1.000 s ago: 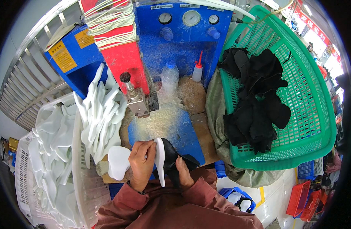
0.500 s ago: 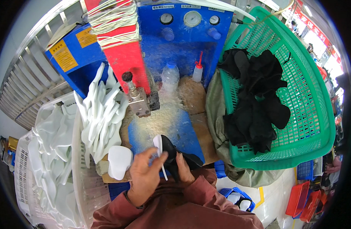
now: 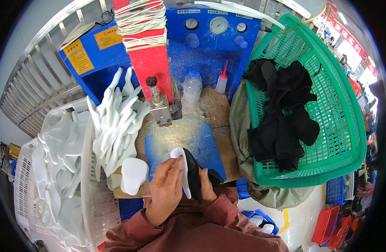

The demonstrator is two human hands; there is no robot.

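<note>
At the blue board (image 3: 205,143) near my body, my left hand (image 3: 164,191) is closed on a thin white insole (image 3: 186,182) held on edge. Its fingers lie along the insole's outer face. The insole rests flat against a black fabric shoe piece (image 3: 194,178), which my right hand (image 3: 207,191) grips from the right side. Part of the black piece reaches out behind my right fingers. Left of my hands, another white insole (image 3: 133,176) lies at the table corner. Farther back leans a pile of white insoles (image 3: 117,126).
White baskets (image 3: 86,180) with more insoles stand at the left. A green basket (image 3: 333,159) holding black fabric pieces is on the right. Behind the board are a red machine arm (image 3: 149,63) with a metal head, a clear bottle (image 3: 192,86) and a red-tipped squeeze bottle (image 3: 221,82).
The white insole has come flush against the black piece, with my left fingers now laid along it. My view has shifted slightly, moving the scene right and down.
</note>
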